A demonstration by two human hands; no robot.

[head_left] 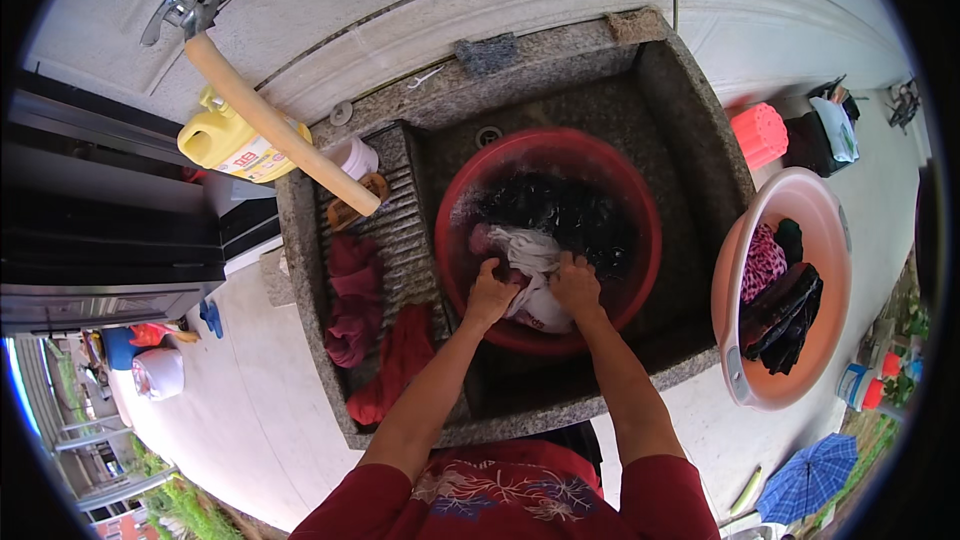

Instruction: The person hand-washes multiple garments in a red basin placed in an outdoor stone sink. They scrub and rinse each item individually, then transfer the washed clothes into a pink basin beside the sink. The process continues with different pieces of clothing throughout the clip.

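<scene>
Both your left hand (490, 292) and right hand (575, 283) clutch the white garment (533, 265); scrubbing hard could slop suds over the red basin (640, 202) rim just beyond them.

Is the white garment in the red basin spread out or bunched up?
Bunched up: the white garment sits crumpled between the left hand and right hand, partly in the red basin's sudsy water.

Left hand (490, 292) and right hand (575, 285) gripping white cloth (530, 260), red basin (620, 190), stone sink (700, 140)
</scene>
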